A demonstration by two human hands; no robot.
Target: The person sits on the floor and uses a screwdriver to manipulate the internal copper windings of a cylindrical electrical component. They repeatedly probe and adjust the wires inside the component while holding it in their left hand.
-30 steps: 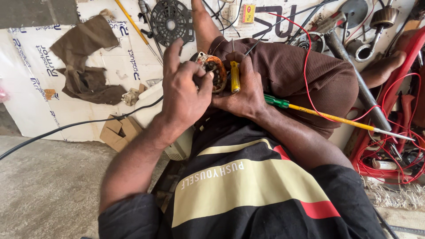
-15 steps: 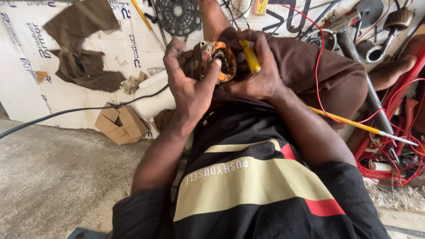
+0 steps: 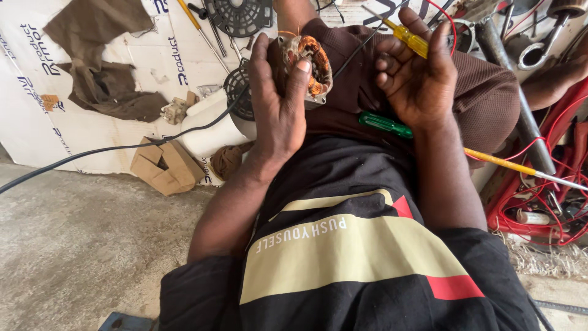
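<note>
A grey concrete floor (image 3: 73, 245) is carrying white printed sheeting (image 3: 122, 67). The hands, together earlier, are now apart: the left hand (image 3: 278, 104) is gripping the copper-wound motor coil (image 3: 309, 61) above the lap, the right hand (image 3: 416, 73) is loosely holding a yellow screwdriver (image 3: 409, 39). A green screwdriver (image 3: 384, 124) and cardboard box (image 3: 165, 165) are lying nearby.
</note>
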